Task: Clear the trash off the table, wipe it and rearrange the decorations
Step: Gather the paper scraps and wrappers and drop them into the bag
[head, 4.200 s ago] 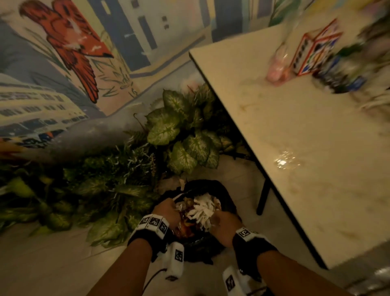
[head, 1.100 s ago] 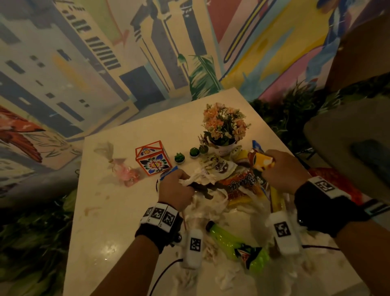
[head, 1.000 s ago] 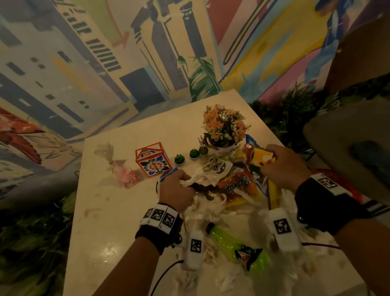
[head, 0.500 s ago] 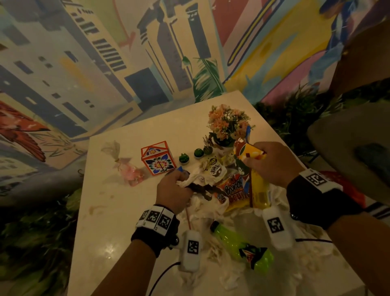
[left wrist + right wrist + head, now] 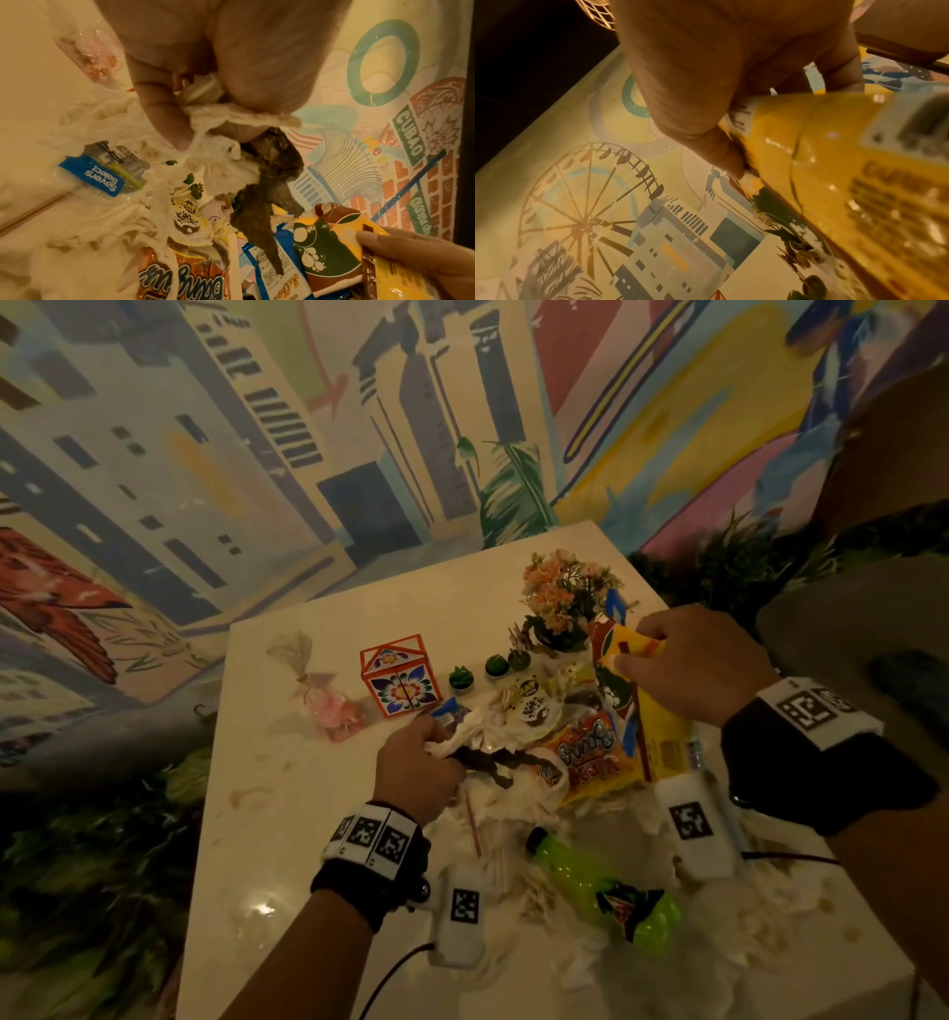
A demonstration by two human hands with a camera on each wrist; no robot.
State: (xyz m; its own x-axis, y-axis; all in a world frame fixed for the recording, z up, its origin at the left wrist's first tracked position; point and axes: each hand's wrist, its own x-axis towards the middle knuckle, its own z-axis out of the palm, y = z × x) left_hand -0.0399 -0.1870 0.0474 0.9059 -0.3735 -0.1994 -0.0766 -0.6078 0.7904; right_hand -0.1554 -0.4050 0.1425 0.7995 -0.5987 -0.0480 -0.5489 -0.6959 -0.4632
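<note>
A heap of trash covers the near half of the pale table (image 5: 287, 819). My left hand (image 5: 418, 765) grips a wad of crumpled tissue (image 5: 221, 121) with a dark scrap hanging from it, lifted above the heap. My right hand (image 5: 683, 660) pinches the top of a yellow snack bag (image 5: 652, 731) and holds it off the table; in the right wrist view the yellow snack bag (image 5: 834, 162) fills the right side. An orange chip wrapper (image 5: 585, 752), more tissue and a green plastic bottle (image 5: 601, 891) lie below the hands.
Decorations stand behind the trash: an orange patterned box (image 5: 400, 680), a pink favour pouch (image 5: 328, 706), small green cactus candles (image 5: 460, 679) and a pot of peach flowers (image 5: 565, 593). Leafy plants (image 5: 92, 865) line the floor left of the table, under a mural wall.
Earlier both hands were at a black trash bag on the floor. In the last second both have risen slightly over the table, lifting the tissue wad and the yellow bag higher.
</note>
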